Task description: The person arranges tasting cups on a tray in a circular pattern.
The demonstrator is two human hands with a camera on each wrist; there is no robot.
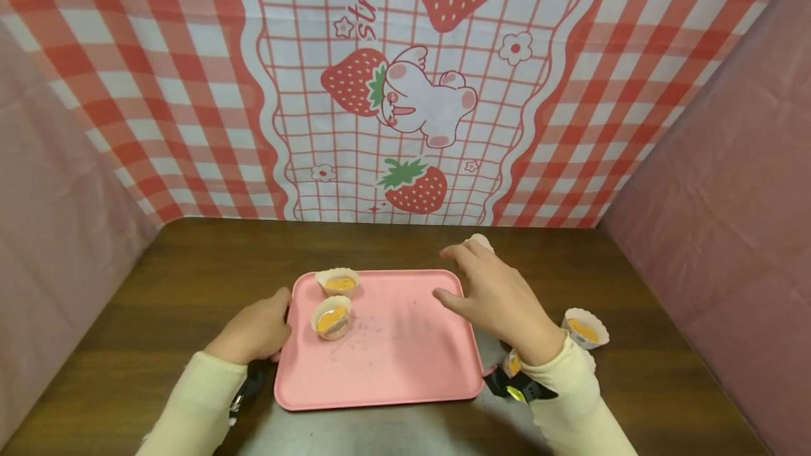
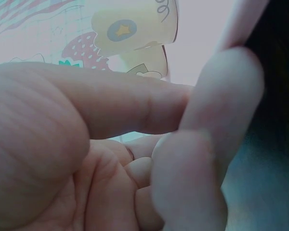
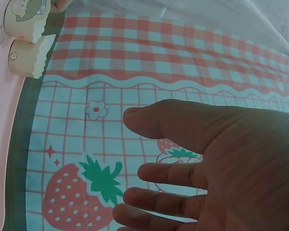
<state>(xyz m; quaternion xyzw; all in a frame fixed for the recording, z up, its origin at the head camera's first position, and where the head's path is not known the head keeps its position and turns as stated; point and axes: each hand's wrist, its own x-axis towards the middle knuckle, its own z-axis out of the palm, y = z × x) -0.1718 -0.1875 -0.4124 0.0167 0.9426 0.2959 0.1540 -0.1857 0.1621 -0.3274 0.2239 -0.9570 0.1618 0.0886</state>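
My left hand (image 1: 256, 329) grips the left edge of a pink rectangular tray (image 1: 405, 364); in the left wrist view its thumb and fingers meet at the tray's edge. Two scalloped paper baking cups stand at the tray's far left: one cup (image 1: 338, 286) by the corner and a nearer cup (image 1: 331, 321), both with orange-yellow filling. Over the tray's right edge hovers my right hand (image 1: 500, 294), thumb and fingers spread apart. The right wrist view shows nothing in that palm.
To the right on the brown wooden table (image 1: 633, 385) stands another filled paper cup (image 1: 584, 329). A further cup (image 1: 512, 363) is mostly hidden by the right wrist. Behind the right hand shows a pale scalloped rim (image 1: 483, 241). A strawberry-print cloth (image 1: 405, 181) hangs at the back.
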